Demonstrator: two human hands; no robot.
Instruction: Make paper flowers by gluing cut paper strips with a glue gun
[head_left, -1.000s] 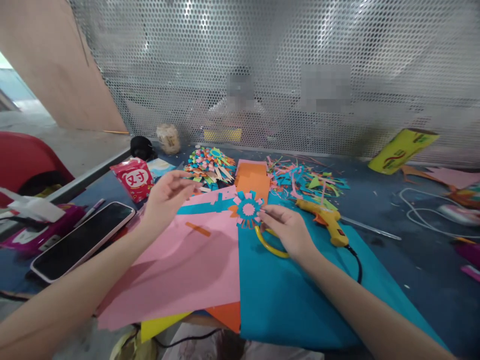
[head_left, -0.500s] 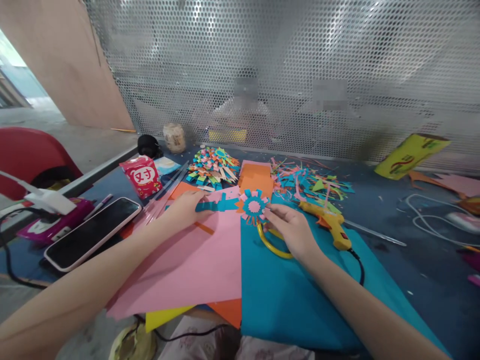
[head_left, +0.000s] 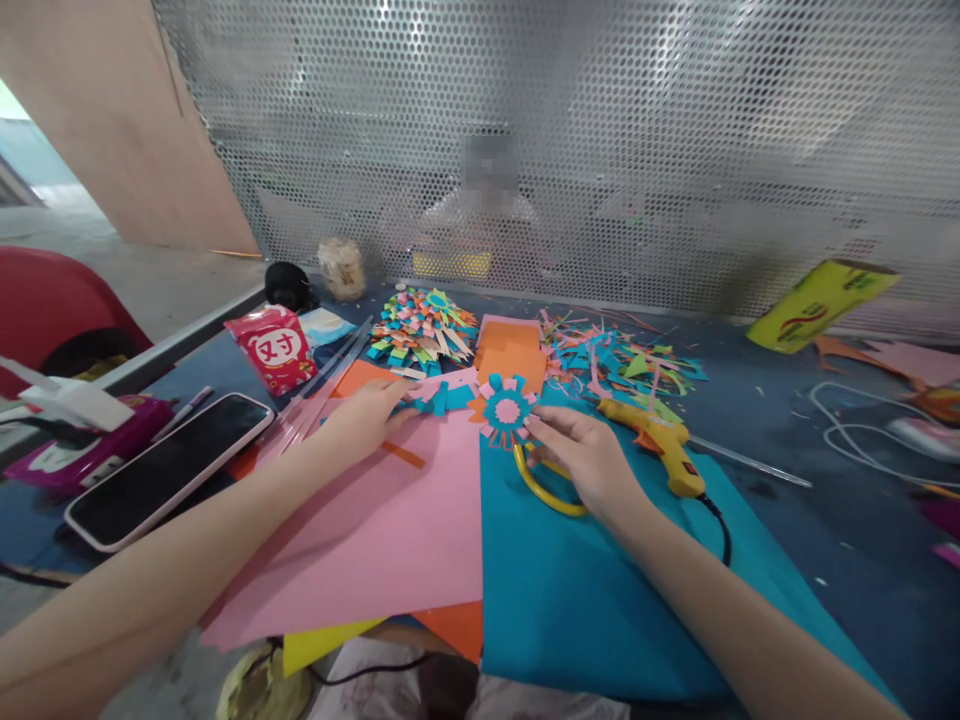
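My right hand [head_left: 589,455] pinches the edge of a layered paper flower [head_left: 508,411], pink in the centre with blue, pink and orange petals. The flower is held over the seam between a pink paper sheet [head_left: 420,530] and a blue paper sheet [head_left: 600,590]. Left of it, my left hand [head_left: 375,415] has thumb and fingers closed around the end of a blue paper strip [head_left: 442,398] above the pink sheet; the fingertips are partly hidden. Beneath my right hand is a yellow ring-shaped handle [head_left: 544,492], probably of scissors. To the right lies a yellow glue gun [head_left: 664,450].
Behind are a pile of fringed paper pieces [head_left: 424,325], orange paper [head_left: 510,352] and paper scraps [head_left: 615,360]. A phone [head_left: 171,468], a red packet [head_left: 274,348] and clear glue sticks [head_left: 307,400] lie left. A yellow tube [head_left: 817,305] stands before a perforated metal screen [head_left: 600,120].
My left hand has shifted slightly left, and more of the blue strip shows beyond its fingertips. My right hand keeps hold of the flower. The view has turned slightly.
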